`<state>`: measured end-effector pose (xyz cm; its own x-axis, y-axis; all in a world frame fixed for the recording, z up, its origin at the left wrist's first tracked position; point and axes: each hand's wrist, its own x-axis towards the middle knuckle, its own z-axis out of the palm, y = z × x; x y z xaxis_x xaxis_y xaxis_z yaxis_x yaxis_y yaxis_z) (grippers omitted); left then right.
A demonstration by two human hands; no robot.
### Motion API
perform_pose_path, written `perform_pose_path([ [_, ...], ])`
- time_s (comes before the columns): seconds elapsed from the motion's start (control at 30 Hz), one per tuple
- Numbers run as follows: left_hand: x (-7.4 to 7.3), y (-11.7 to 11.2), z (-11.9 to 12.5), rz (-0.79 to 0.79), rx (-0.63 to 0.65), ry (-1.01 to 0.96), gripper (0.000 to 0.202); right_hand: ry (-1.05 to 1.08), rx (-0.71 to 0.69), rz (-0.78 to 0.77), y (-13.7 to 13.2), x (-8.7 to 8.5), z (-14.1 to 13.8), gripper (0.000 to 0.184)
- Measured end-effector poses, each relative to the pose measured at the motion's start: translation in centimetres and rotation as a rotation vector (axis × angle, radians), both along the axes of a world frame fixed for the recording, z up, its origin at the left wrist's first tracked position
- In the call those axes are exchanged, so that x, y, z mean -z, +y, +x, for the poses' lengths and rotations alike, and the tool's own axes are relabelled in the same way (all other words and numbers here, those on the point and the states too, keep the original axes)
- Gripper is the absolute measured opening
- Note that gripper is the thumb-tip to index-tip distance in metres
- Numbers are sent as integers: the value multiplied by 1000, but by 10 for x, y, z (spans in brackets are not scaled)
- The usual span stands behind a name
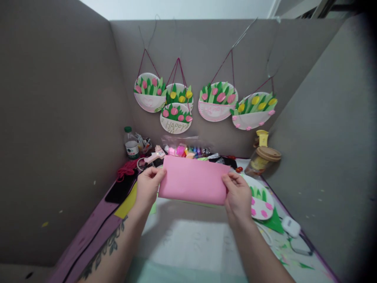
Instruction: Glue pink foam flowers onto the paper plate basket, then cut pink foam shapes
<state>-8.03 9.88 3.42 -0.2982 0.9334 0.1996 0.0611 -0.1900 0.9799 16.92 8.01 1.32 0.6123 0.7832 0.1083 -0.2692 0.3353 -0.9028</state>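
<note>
A folded pink sheet [193, 181], felt or foam, is held up above the table. My left hand [148, 186] pinches its left edge and my right hand [237, 193] pinches its right edge, thumbs on top. Both hands are closed on the sheet. Just right of my right hand lies a paper-plate flower craft [262, 201] with pink petals and green leaves.
Several finished paper-plate tulip baskets [216, 101] hang on the grey partition. Behind the sheet lie a pink glue gun [153, 157], a bottle [131, 144], coloured supplies [188, 150] and a lidded jar [263, 159]. Black, purple and yellow sheets [125, 198] lie left; a white device [290, 226] lies right.
</note>
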Motion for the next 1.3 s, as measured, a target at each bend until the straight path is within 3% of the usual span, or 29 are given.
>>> perform_pose_path([
  [0.5, -1, -1, 2, 27, -39, 37, 32, -33, 8, -3, -2, -2, -1, 28],
  [0.67, -5, -1, 3, 86, 10, -28, 27, -34, -11, 5, -1, -4, 1, 28],
  [0.83, -7, -11, -4, 44, 95, -28, 28, -118, -134, -42, -11, -7, 11, 33],
  [0.97, 11, -35, -12, -98, 187, 27, 26, -208, -236, -147, -34, 2, 20, 35],
  [1.1, 45, -64, -18, -313, 316, 143, 23, -339, -400, -394, -56, 32, 25, 36],
  [1.2, 66, -79, -20, -413, 390, 362, 16, -580, -444, -519, -66, 56, 27, 28],
  [1.3, 73, -86, -18, -415, 435, 641, 8, -872, -410, -541, -69, 69, 28, 18],
])
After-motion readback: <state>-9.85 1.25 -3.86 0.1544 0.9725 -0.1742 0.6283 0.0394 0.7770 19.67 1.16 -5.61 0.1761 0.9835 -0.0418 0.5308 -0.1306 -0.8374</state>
